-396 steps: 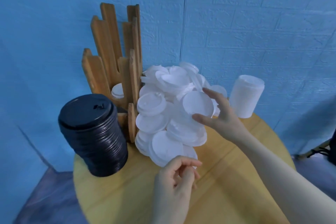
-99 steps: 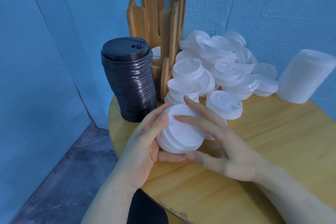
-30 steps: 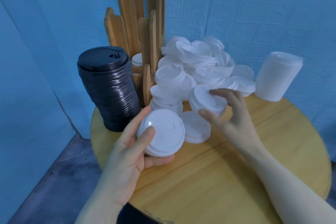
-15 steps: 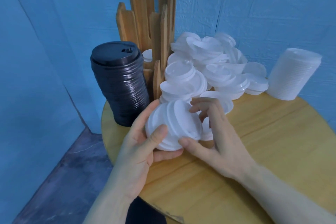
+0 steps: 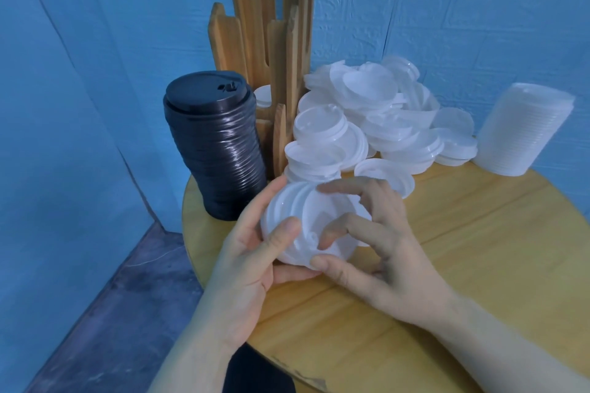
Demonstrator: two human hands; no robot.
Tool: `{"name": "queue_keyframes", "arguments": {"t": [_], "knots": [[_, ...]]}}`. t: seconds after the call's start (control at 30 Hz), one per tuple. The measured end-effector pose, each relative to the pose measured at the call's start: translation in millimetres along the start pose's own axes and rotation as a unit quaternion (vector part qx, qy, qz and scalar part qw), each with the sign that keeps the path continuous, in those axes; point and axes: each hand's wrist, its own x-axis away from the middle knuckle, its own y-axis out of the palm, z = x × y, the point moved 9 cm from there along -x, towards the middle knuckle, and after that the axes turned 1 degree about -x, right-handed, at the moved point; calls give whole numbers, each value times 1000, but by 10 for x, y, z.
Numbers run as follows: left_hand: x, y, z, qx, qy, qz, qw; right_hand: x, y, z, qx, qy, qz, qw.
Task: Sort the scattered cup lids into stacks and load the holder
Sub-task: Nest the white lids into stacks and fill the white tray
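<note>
Two finished-looking stacks bracket the work, and most of the sorting between them looks undone. At the far left of the round tabletop (image 5: pixel 479 233) stands a tall black lid stack (image 5: pixel 214 147), neatly nested and leaning slightly, just beside the wooden holder (image 5: pixel 271 41). The holder's upright slats rise against the blue wall; one white lid (image 5: pixel 263 96) shows low in a slot behind the front slats, so loading has hardly begun, as far as can be seen.

Near the front edge, the left hand (image 5: pixel 252 265) cradles a small stack of white lids (image 5: pixel 297 217) from below and the side, its grip curled round the rim with the thumb on top. The right hand (image 5: pixel 376 252) meets the same stack from the right, thumb under the near rim and fingers (image 5: pixel 351 223) bent over the top face, pinching it as if seating or squaring the uppermost lid. The held stack counts only a few lids, tilted toward the camera.

Behind and to the right lies the loose heap of white lids (image 5: pixel 376 118), many of them, overlapping at all angles, some tipped on edge against the wall. At the far right stands a tidy white lid stack (image 5: pixel 526 131), leaning a little.

I judge the task early to midway: the heap remains to be gathered, and every stack is not yet in the holder.
</note>
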Motion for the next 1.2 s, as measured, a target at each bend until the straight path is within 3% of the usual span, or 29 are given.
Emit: {"name": "queue_keyframes", "arguments": {"t": [0.17, 0.43, 0.8, 0.93, 1.07, 1.2], "knots": [[-5, -11, 2, 6, -4, 6, 1000, 49, 124, 104, -75, 45, -86, 992], [19, 27, -19, -20, -12, -14, 1000, 16, 102, 139, -83, 38, -43, 995], [20, -24, -6, 27, -19, 40, 999, 33, 176, 208, -80, 64, -72, 992], [32, -73, 9, 53, -20, 71, 996, 12, 57, 287, -81, 88, -49, 992], [32, -143, 26, 57, 3, 104, 993, 59, -248, 640, -53, 177, 25, 982], [31, -187, 48, 64, 22, 131, 989, 173, -252, 964, 10, 273, -45, 961]]}}
